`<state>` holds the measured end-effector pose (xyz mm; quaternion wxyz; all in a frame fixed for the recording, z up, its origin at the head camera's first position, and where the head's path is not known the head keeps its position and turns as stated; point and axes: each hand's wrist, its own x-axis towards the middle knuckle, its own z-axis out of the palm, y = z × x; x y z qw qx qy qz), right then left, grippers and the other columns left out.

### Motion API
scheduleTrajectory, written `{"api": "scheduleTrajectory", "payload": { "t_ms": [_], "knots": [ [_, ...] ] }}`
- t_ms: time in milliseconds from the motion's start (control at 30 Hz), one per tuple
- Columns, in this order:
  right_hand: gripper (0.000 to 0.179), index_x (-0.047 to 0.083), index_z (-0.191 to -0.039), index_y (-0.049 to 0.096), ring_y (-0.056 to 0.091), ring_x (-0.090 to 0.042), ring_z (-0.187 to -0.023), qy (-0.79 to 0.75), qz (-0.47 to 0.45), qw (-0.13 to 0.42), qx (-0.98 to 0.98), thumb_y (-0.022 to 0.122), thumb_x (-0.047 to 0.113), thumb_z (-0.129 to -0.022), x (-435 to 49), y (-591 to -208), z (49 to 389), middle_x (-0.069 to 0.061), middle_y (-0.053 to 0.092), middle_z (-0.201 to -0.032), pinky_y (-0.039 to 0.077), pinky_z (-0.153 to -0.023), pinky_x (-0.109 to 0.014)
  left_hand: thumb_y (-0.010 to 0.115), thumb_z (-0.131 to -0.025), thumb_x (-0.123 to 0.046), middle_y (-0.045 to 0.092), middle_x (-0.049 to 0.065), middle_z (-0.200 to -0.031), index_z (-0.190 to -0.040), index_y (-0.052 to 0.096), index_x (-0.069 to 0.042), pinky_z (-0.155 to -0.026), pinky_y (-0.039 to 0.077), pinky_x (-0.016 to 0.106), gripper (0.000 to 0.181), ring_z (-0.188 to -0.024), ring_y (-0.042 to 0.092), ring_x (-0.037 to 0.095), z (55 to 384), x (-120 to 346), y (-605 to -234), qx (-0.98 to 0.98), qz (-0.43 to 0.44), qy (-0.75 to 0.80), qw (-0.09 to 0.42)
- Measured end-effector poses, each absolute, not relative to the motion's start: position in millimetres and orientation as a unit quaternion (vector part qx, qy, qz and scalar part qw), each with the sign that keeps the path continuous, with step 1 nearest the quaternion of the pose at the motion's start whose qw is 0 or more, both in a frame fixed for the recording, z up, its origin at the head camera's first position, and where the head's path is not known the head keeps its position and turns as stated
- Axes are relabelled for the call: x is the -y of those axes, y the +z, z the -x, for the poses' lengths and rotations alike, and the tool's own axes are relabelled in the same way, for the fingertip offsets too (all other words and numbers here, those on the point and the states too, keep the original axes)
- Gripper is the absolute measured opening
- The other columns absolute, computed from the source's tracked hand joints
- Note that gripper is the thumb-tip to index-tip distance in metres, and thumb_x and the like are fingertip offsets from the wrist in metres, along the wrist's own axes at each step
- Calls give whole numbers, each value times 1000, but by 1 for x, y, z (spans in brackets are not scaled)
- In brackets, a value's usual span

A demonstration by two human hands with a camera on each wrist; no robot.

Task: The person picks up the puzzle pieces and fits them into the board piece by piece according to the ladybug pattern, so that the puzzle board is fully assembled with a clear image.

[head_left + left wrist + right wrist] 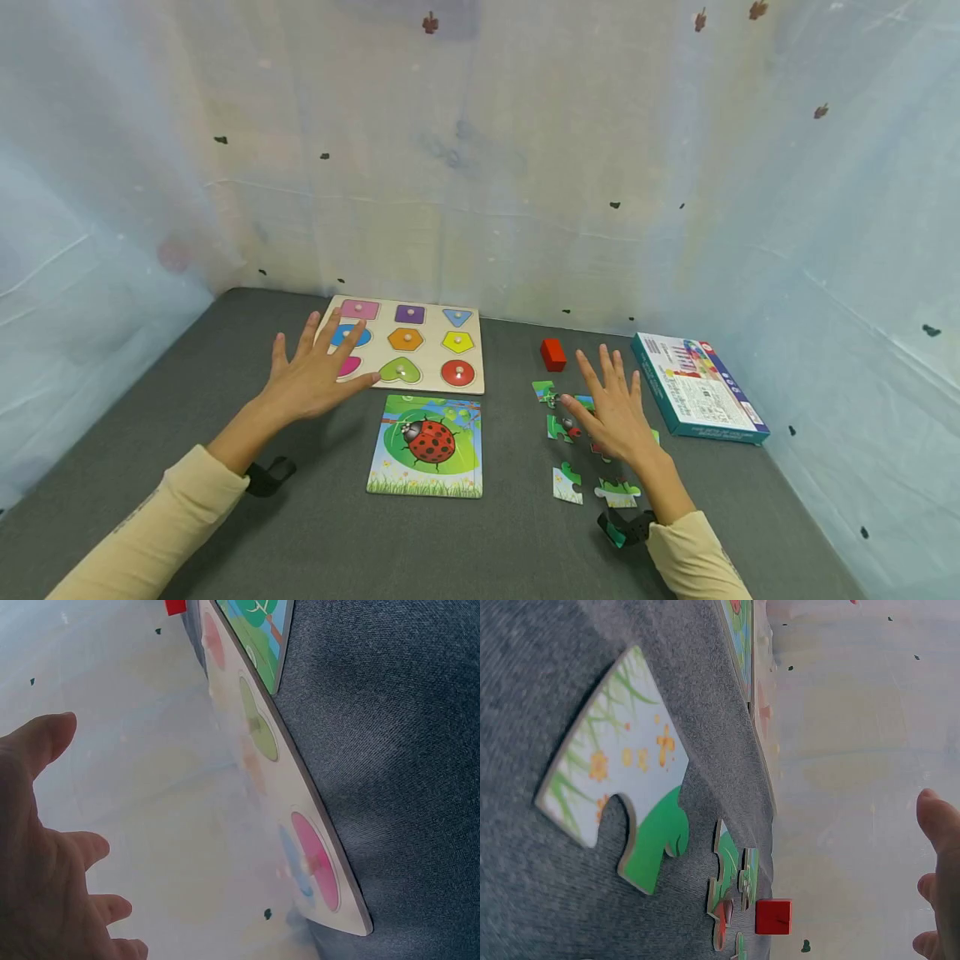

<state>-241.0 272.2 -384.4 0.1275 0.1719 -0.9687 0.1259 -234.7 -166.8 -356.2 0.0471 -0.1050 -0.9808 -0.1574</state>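
My left hand [307, 379] hovers with spread fingers over the left side of a wooden shape board [468, 382], which carries several knobbed colored shapes. Below that board lies a ladybug picture board [429, 450]. On the right, my right hand [617, 412] is held with fingers spread above loose jigsaw pieces and partly hides some of them. A corner piece [622, 750] with grass and small orange flowers shows large in the right wrist view. Neither hand holds anything. Just beyond the pieces sits a red block [553, 355].
A teal-edged box [701, 387] with a printed top lies at the right of the grey table [495, 550]. Pale sheeting [480, 167] with small dark marks rises behind the table and along its sides. Black straps [268, 477] are worn at both wrists.
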Motion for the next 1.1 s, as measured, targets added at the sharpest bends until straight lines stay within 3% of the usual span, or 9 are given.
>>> {"api": "scheduleTrajectory", "payload": {
  "t_ms": [267,400,533,667,800,1100],
  "knots": [
    [73,18,-151,17,-2,-33,-142,146,-187,142,961,48,49,-93,-273,-389,242,-11,0,-156,3,-107,-61,44,-83,-70,-8,15,-155,-151,10,-20,-98,-10,70,92,-139,-13,40,235,168,-365,978,113,-167,52],
    [67,13,-147,28,17,-36,-139,185,-204,155,949,54,41,-93,-274,-391,245,-12,15,-155,18,-106,-58,55,-83,-62,6,21,-153,-151,13,-14,-101,10,69,93,-138,9,43,235,168,-377,961,171,-206,69],
    [57,5,-138,42,35,-37,-130,212,-231,170,934,64,25,-89,-277,-394,250,-16,33,-146,34,-98,-57,69,-79,-50,16,23,-150,-150,17,-8,-97,28,64,97,-133,23,44,233,167,-391,929,257,-263,41],
    [50,1,-130,51,44,-38,-123,229,-251,169,925,69,11,-84,-278,-398,257,-20,45,-136,38,-94,-56,75,-72,-50,19,22,-149,-147,21,-3,-99,29,61,104,-133,23,41,231,164,-401,910,301,-286,-26],
    [49,0,-129,52,46,-38,-121,236,-254,136,928,69,7,-83,-278,-401,263,-21,47,-134,40,-93,-55,79,-67,-50,21,22,-148,-145,23,2,-101,28,58,109,-134,24,39,231,163,-408,904,310,-282,-89],
    [54,1,-135,46,42,-38,-125,248,-263,67,930,67,10,-86,-275,-411,276,-21,45,-137,37,-96,-56,82,-61,-52,22,21,-150,-143,29,1,-101,26,60,112,-134,25,41,237,164,-414,905,318,-251,-127]
  ]
}}
